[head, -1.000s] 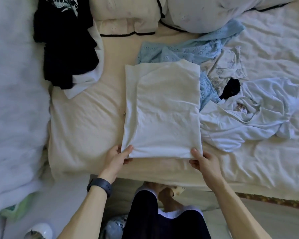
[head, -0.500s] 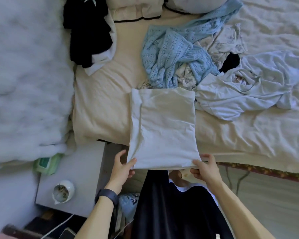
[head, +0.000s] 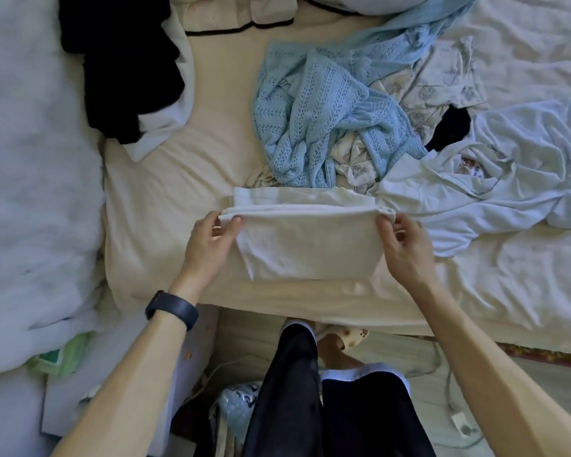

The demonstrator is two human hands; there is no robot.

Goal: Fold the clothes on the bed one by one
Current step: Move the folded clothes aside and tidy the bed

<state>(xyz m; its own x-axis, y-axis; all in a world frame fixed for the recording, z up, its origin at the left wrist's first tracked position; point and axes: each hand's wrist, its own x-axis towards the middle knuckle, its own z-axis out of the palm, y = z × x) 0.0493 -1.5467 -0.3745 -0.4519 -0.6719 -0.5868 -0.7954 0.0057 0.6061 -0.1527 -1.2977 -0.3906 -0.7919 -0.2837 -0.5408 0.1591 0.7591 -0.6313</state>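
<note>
White cotton: a top (head: 310, 249), narrowed to a rectangle, lies on the bed (head: 178, 179) between the 2 hands. The left hand (head: 211, 235) pinches its left corner between thumb and fingers. The right hand (head: 404, 245) pinches the right corner the same way, so the raised edge runs taut and level from hand to hand. That even hold looks meant to lay the near half squarely over the far strip showing just beyond the fingers. I judge this to be the final crosswise fold of this piece.

Beyond the hands a blue knit (head: 317, 120) lies heaped, very near the top's far edge. Past the right hand sprawls a pale shirt (head: 475, 196). Both are unfolded and probably come next. Beyond the left hand, well apart, a black garment (head: 119, 61) rests on something white. I cannot tell whether it is folded.
</note>
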